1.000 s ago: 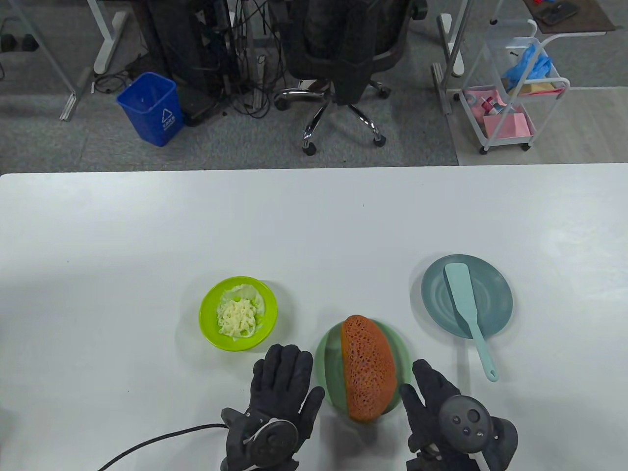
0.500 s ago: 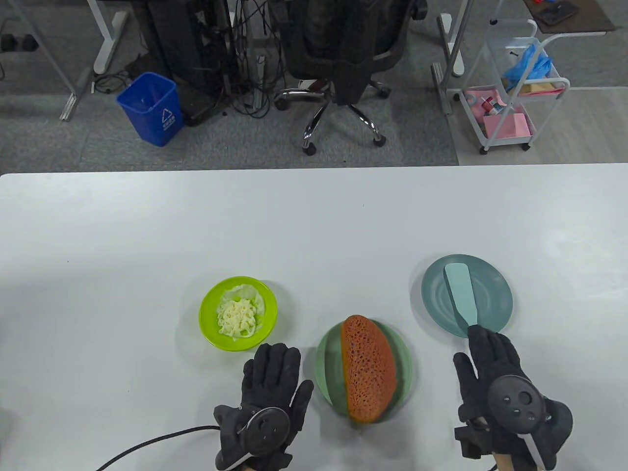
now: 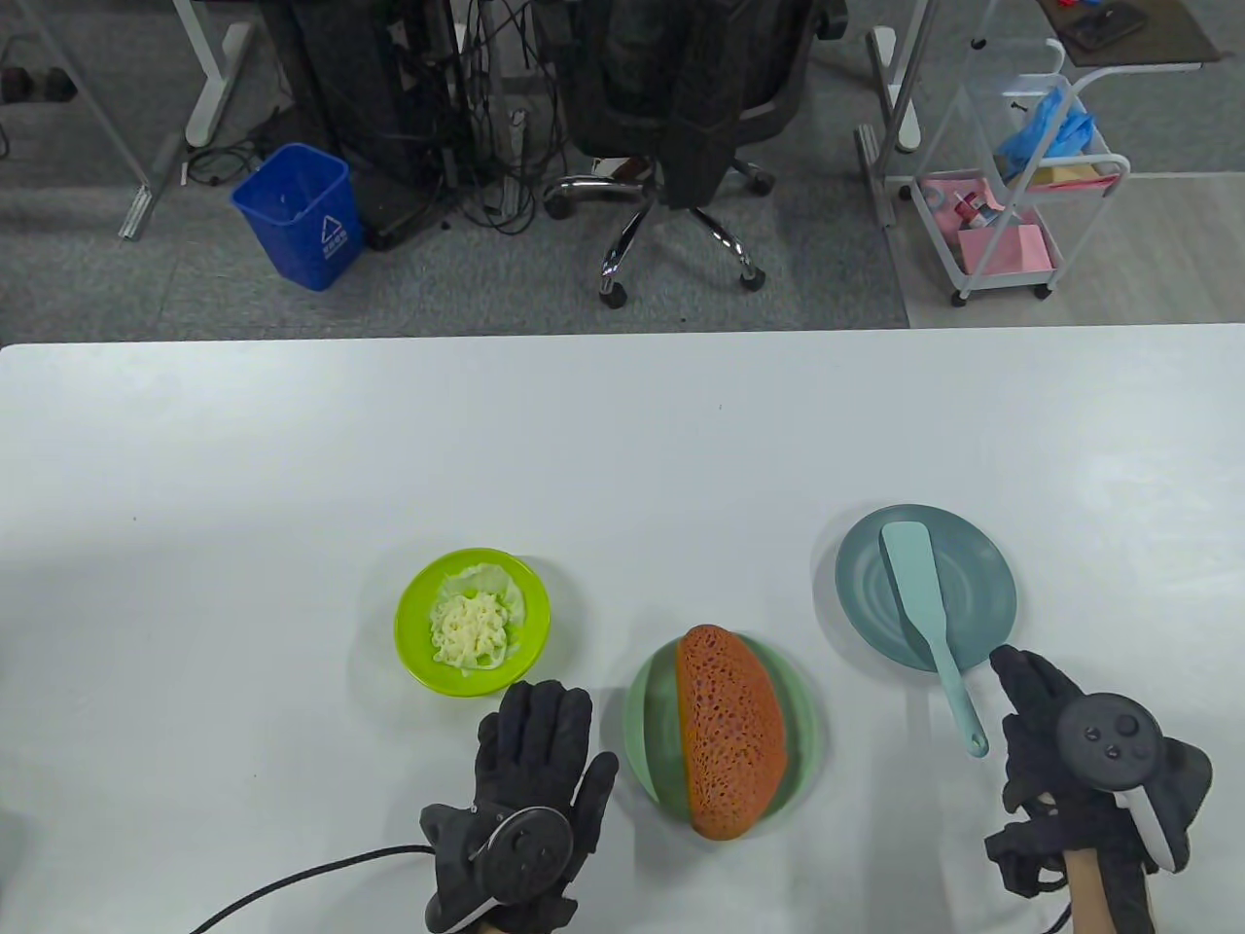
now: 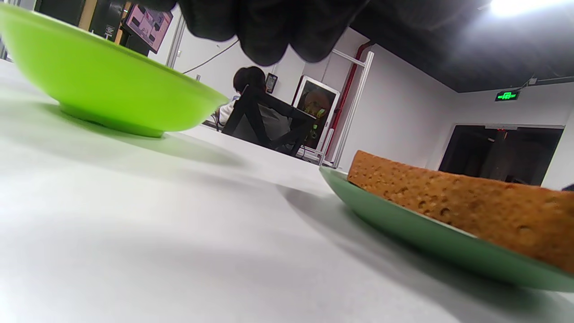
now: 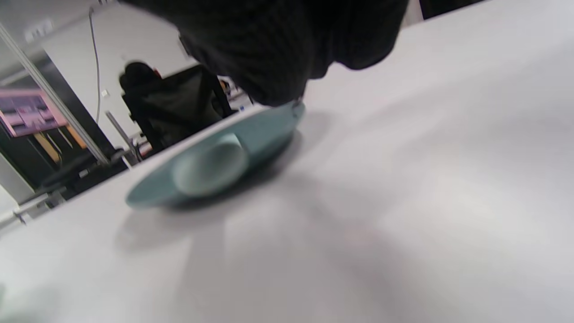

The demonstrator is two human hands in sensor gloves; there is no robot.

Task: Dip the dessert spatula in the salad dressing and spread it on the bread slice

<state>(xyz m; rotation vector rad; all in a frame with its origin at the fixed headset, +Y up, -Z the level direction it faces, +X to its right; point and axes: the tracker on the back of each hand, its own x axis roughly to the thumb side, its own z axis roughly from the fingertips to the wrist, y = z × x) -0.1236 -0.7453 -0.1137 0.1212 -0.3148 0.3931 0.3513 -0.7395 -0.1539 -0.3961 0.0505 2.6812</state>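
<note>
A teal dessert spatula lies with its blade on a blue-grey plate and its handle end reaching over the rim onto the table. A brown bread slice lies on a green plate; both show in the left wrist view, the bread on its plate. A lime bowl holds pale salad dressing. My left hand rests flat and open on the table between bowl and bread plate. My right hand is open just right of the spatula handle, holding nothing.
The lime bowl sits close ahead of my left fingers. A black cable runs from my left hand to the front edge. Beyond the table's far edge stand an office chair, a blue bin and a white cart.
My right hand moved from beside the bread plate to over the spatula handle, then further right and back, uncovering the handle. My left hand drew slightly back. The spatula has not moved.
</note>
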